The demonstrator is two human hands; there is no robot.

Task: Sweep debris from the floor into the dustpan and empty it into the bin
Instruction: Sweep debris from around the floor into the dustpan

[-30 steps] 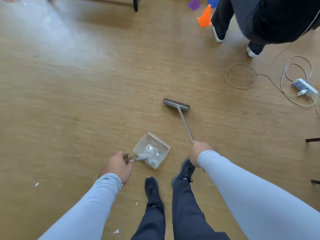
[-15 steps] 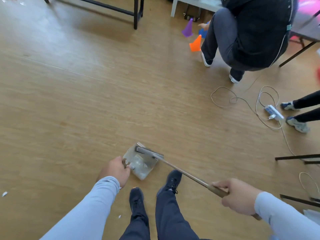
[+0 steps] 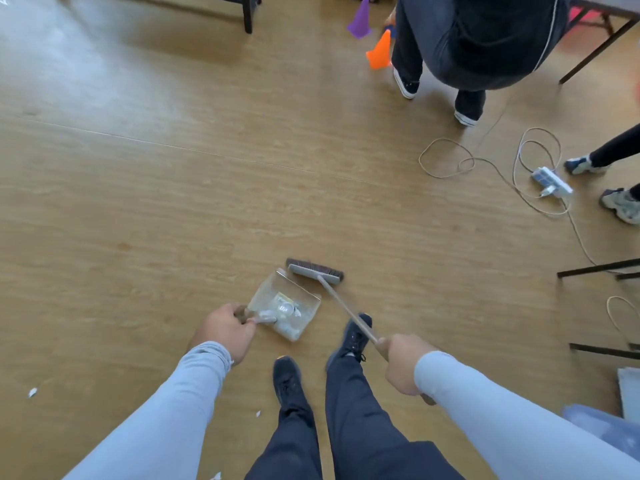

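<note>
Clear plastic dustpan (image 3: pixel 284 304) at 6 o'clock looks light and rigid with loose paper scraps (image 3: pixel 286 311) inside, left hand (image 3: pixel 225 330) clenched round its handle, right hand (image 3: pixel 403 363) gripping the broom (image 3: pixel 316 269) stick: keep it level.

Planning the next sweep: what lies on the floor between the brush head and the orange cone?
In the head view, only bare wooden floor lies between the brush head and the orange cone.

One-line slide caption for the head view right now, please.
Left hand holds the debris-filled dustpan; right hand sets the broom at its mouth.
</note>
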